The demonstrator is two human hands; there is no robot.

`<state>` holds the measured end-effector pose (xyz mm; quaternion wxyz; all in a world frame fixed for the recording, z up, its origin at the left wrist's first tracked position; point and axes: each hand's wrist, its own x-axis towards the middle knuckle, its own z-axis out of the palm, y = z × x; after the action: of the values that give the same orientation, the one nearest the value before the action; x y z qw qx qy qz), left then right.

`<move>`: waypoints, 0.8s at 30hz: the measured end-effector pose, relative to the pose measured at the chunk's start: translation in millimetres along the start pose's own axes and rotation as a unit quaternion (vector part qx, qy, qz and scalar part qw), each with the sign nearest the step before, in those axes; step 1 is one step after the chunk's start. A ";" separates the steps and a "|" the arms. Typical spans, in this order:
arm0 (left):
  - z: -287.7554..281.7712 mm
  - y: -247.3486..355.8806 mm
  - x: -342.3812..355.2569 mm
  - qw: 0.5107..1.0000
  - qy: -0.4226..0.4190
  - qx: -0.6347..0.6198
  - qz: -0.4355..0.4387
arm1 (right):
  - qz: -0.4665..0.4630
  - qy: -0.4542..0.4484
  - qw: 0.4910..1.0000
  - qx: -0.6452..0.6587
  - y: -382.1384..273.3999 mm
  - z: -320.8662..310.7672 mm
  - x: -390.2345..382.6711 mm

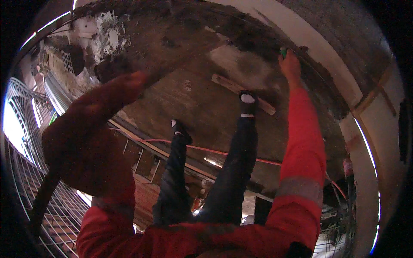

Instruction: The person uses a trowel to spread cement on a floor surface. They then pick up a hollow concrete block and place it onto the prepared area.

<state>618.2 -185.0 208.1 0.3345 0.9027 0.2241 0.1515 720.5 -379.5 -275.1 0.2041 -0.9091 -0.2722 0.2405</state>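
Observation:
My right hand (291, 66), at the upper right end of my red sleeve, is closed on a small green object (284, 52) near the edge of the dark, stained concrete surface (189, 99). My left hand (135, 84) is raised at the upper left, dark and blurred; I cannot make out its fingers or what, if anything, it holds. A dark bar (45, 198) runs down behind my left arm toward the lower left. My legs reach forward, and my right shoe (248, 97) rests by a short wooden plank (226, 82).
A red cable (206, 150) crosses under my legs, along long rails (133, 134). Wire mesh (21, 180) and bright gaps line the left side. A pale beam (331, 56) curves along the top and right, with a wooden batten (378, 88) and bundled wires (340, 228) lower down.

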 end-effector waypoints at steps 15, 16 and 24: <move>-11.7 -18.9 -2.0 0.993 -0.059 -0.082 -0.067 | -0.080 -0.155 0.983 0.054 -42.3 47.7 23.9; -13.6 -16.9 -2.3 0.991 -0.073 -0.080 -0.079 | -0.087 -0.162 0.983 0.028 -34.4 37.8 17.0; -5.7 -19.6 -4.5 0.996 -0.039 -0.074 -0.037 | -0.002 -0.076 0.995 -0.065 70.7 -5.0 38.8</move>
<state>606.0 -170.9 198.6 0.4144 0.8718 0.2322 0.1200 779.9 -412.0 -319.2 0.1241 -0.8989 -0.3037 0.2903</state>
